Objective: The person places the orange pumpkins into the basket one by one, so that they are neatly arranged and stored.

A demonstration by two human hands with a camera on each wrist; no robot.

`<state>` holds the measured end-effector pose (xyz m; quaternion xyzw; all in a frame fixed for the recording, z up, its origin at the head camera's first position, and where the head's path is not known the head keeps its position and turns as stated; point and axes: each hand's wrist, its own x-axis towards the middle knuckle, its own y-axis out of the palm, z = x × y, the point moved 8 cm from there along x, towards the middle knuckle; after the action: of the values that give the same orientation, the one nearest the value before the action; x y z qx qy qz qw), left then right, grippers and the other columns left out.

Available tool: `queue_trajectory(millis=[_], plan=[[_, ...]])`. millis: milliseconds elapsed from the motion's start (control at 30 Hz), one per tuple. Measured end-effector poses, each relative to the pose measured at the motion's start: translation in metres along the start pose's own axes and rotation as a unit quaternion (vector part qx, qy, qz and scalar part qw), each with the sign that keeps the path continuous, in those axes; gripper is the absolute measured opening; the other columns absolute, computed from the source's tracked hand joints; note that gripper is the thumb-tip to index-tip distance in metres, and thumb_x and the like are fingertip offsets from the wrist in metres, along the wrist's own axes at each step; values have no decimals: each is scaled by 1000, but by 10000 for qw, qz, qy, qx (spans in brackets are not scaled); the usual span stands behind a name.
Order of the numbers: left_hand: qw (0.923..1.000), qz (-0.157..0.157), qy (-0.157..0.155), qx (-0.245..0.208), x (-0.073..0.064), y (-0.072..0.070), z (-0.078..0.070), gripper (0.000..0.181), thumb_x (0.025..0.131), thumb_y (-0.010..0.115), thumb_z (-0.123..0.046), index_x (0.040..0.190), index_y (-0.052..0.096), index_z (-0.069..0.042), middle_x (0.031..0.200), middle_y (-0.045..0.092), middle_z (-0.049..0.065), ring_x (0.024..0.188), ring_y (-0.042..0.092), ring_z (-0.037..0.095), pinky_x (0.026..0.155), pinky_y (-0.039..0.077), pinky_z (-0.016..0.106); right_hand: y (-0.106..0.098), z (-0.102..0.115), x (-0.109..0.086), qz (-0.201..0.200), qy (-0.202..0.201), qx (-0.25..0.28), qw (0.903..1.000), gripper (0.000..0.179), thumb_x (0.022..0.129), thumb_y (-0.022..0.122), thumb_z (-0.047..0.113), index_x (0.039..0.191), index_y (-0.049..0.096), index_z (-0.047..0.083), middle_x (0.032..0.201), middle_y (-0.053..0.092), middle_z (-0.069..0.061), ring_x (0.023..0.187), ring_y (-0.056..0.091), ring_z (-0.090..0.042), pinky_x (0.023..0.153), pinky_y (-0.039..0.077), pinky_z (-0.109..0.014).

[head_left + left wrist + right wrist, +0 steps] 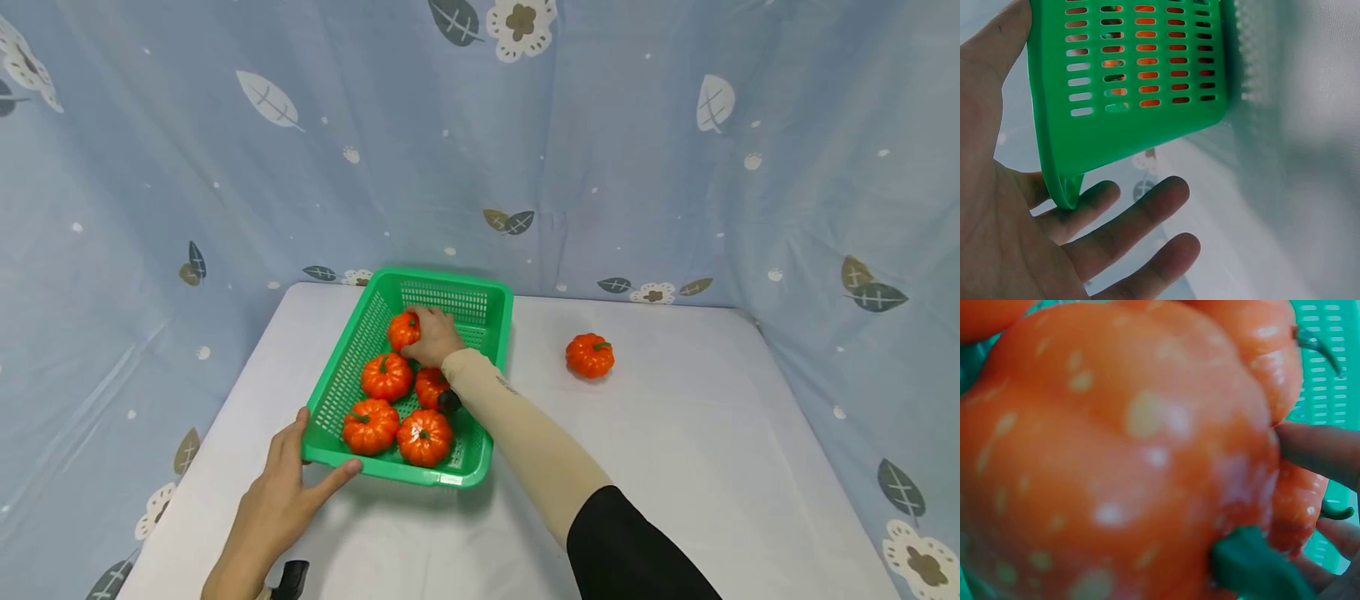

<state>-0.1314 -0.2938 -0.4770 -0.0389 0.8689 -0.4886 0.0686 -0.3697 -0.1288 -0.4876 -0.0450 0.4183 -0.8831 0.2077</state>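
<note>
A green plastic basket [408, 475] with slotted walls stands on the white table and holds several small orange toy pumpkins [387, 377]. At its near left corner, my left hand [281, 492] holds the rim, thumb over the near edge and fingers along the left side; the left wrist view shows the basket wall [1129, 134] with three fingers spread below. My right hand [435, 337] reaches inside and grips a pumpkin [403, 332] at the far left. In the right wrist view another pumpkin [1116, 462] fills the foreground, while the fingers touch the gripped pumpkin [1300, 509] behind it.
One more pumpkin [589, 356] lies on the white table [675, 467], to the right of the basket. A blue curtain [420, 150] with leaf and flower prints hangs behind the table and around its sides.
</note>
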Motion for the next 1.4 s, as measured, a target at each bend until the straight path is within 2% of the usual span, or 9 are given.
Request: queue_trajectory(millis=[200, 600, 767, 1000, 1100, 1400], plan=[[10000, -5, 30, -4, -1, 0, -2, 115, 89, 61, -72, 164, -1, -12, 159, 25, 22, 115, 59, 40, 76, 51, 59, 4, -2, 1, -11, -96, 23, 10000, 66, 92, 79, 24, 150, 49, 20, 155, 40, -9, 140, 40, -32, 106, 45, -46], [10000, -88, 44, 2, -2, -1, -2, 114, 89, 63, -70, 164, 1, -11, 157, 28, 21, 111, 60, 34, 71, 52, 52, 7, -2, 2, 87, -78, 45, 9999, 63, 92, 72, 3, 149, 50, 21, 152, 41, -10, 136, 43, -30, 103, 47, -43], [9999, -145, 75, -12, -2, -1, -3, 113, 89, 63, -69, 164, 2, -11, 157, 28, 21, 111, 60, 36, 73, 52, 55, 5, 0, -1, 86, -64, 84, 9999, 58, 97, 67, 10, 150, 48, 20, 152, 41, -10, 137, 43, -30, 104, 47, -42], [9998, -190, 88, -31, -2, -2, -2, 113, 89, 64, -68, 164, 3, -11, 156, 29, 21, 110, 60, 35, 71, 52, 53, -6, 7, -10, -48, -209, 589, 9980, 51, 103, 59, 17, 152, 46, 17, 158, 34, -11, 144, 34, -32, 104, 44, -47], [9999, -141, 28, 1, -3, -2, -1, 114, 88, 63, -70, 164, 3, -10, 156, 29, 22, 111, 60, 36, 72, 52, 55, -10, 9, -15, -52, -298, 504, 9983, 51, 103, 58, 21, 153, 45, 18, 158, 34, -10, 145, 34, -31, 107, 43, -47], [9999, -130, 65, -87, -1, 0, -1, 114, 89, 64, -68, 164, 2, -10, 157, 28, 22, 114, 59, 38, 76, 50, 59, -22, 14, -26, 63, -724, 525, 9960, 53, 102, 61, 20, 152, 45, 14, 151, 46, -8, 135, 48, -26, 108, 43, -40]])
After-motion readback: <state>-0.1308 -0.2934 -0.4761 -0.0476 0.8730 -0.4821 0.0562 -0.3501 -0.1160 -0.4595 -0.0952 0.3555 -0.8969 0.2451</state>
